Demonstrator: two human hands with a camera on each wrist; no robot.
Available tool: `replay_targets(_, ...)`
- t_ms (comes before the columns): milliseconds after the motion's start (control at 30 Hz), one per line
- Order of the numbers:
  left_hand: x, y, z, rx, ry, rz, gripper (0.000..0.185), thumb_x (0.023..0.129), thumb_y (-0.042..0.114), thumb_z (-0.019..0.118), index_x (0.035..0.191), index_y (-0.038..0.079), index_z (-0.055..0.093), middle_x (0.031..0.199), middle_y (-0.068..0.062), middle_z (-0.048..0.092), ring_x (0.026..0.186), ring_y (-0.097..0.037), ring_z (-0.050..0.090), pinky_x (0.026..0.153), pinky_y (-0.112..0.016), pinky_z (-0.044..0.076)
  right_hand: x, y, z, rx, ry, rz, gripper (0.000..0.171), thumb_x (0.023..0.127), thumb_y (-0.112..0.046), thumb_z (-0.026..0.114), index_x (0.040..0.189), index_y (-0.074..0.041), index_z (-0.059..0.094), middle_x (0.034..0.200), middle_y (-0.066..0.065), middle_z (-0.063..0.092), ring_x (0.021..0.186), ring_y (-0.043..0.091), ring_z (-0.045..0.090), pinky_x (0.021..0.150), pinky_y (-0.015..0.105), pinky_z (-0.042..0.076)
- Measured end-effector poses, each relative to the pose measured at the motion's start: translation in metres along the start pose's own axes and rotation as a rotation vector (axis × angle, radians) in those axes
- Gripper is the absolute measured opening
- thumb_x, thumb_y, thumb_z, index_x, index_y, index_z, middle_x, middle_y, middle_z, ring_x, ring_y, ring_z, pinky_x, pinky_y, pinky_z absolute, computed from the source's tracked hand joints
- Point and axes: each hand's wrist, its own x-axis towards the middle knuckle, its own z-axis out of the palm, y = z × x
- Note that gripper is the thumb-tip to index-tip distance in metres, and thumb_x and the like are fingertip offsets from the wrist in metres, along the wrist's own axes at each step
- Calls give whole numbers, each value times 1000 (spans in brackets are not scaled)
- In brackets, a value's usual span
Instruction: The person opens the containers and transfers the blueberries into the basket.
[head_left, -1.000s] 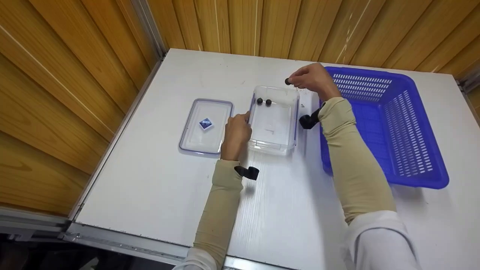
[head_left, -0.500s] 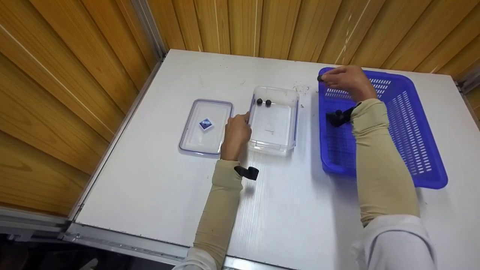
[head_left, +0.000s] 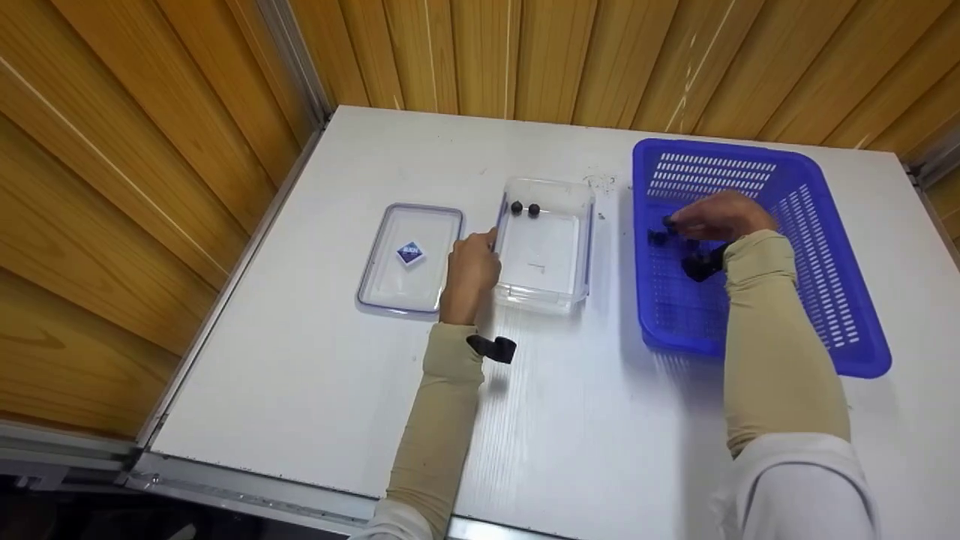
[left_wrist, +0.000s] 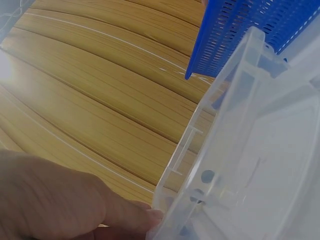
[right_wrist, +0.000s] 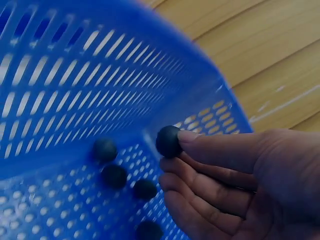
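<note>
carrying: right hand (head_left: 718, 217) pinches one dark ball (right_wrist: 168, 141), moved from beside the clear container (head_left: 546, 244) into the blue basket (head_left: 840, 300); left hand (head_left: 471, 271) steadies the container rim, grip unclear.

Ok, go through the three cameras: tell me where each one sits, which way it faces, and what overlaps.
Head: worn on the head, looking down at the white table, clear box, lid and blue basket; both sleeved arms show.
Left wrist: low by the left hand, facing the clear box wall; fingers touch its edge.
Right wrist: inside the basket, facing the right hand pinching a dark ball.
Shared: basket and box appear in the head and left wrist views; the loose balls in the head and right wrist views.
</note>
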Motion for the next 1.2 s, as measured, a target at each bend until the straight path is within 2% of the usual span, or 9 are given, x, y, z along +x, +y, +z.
replay_targets(167,0,0,0,1,-2,-8,45,94,5,47,137,16,54,132,-11,59,122,-35,55,99,-44,45,7,15,-4,-112,-166,112,13,92,-23,64,83,-22,74,80,-7,72,77,6,68,75,23,54)
replay_targets(300,0,0,0,16,-5,-6,45,94,6,48,137,17,54,132,-12,59,121,-36,55,99,-44,45,12,23,-5,-147,-235,149,13,92,-25,63,88,-20,74,81,-6,72,78,7,67,73,22,54)
replay_targets(667,0,1,-1,11,-16,-5,45,94,6,48,138,17,52,134,-12,58,124,-36,52,102,-45,42,4,24,-7,-150,-194,175,25,91,-32,65,107,-15,74,89,-4,74,82,10,68,76,24,54)
replay_targets(767,-1,0,0,13,-18,-10,45,94,6,48,138,17,52,135,-11,57,124,-36,52,102,-44,42,3,23,-8,-130,-191,193,23,91,-31,65,104,-14,76,89,-2,74,82,11,69,76,24,55)
replay_targets(933,-2,1,0,25,-10,-3,45,94,5,47,138,15,52,134,-10,58,123,-33,54,99,-43,45,4,21,-7,-138,-243,183,19,93,-26,62,99,-15,76,88,-4,73,83,9,68,77,23,54)
replay_targets(1000,-3,1,0,27,-5,2,45,94,4,47,138,15,53,134,-11,58,121,-33,55,97,-43,47,3,18,-7,-149,-238,167,23,94,-26,61,107,-12,73,89,-4,73,84,10,68,77,23,54)
replay_targets(1133,-2,2,-1,26,4,9,45,94,4,47,137,15,53,132,-11,59,119,-33,57,95,-43,48,0,6,-5,-175,-180,85,49,94,-27,61,132,3,54,95,-6,72,88,8,68,83,25,54)
replay_targets(1200,-2,2,0,24,6,7,46,94,4,48,138,15,53,133,-11,59,119,-33,57,95,-43,48,-1,-2,-1,-141,-120,35,50,94,-24,61,133,4,51,93,-7,71,86,6,68,82,24,54)
